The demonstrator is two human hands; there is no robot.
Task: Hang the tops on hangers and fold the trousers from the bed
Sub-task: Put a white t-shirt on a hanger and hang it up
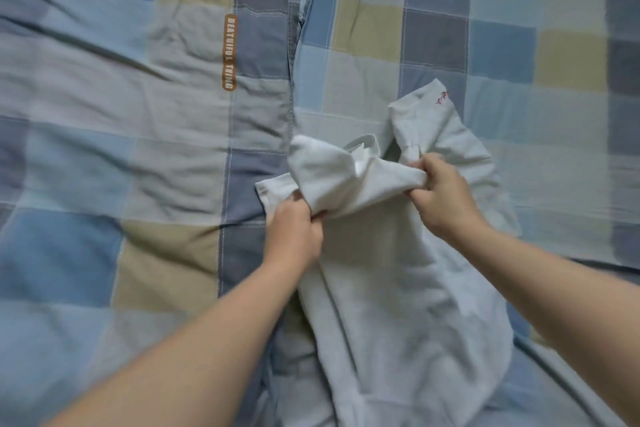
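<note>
Nearest the lens: hem end of white top (pixel 398 305), lying flat on checked bedcover (pixel 138 156), running back from both sets of fingers. Left hand (pixel 294 236) curled tight round one end of a raised fold near the shoulder; right hand (pixel 441 191) pinching the other end. Fold held taut between the two grips, judged a means of finding and opening the neck for a hanger. Collar (pixel 367 144) just beyond the fold, between the hands. Sleeve (pixel 440 107) with red stitching past the right fingertips. No hanger or trousers in view.
</note>
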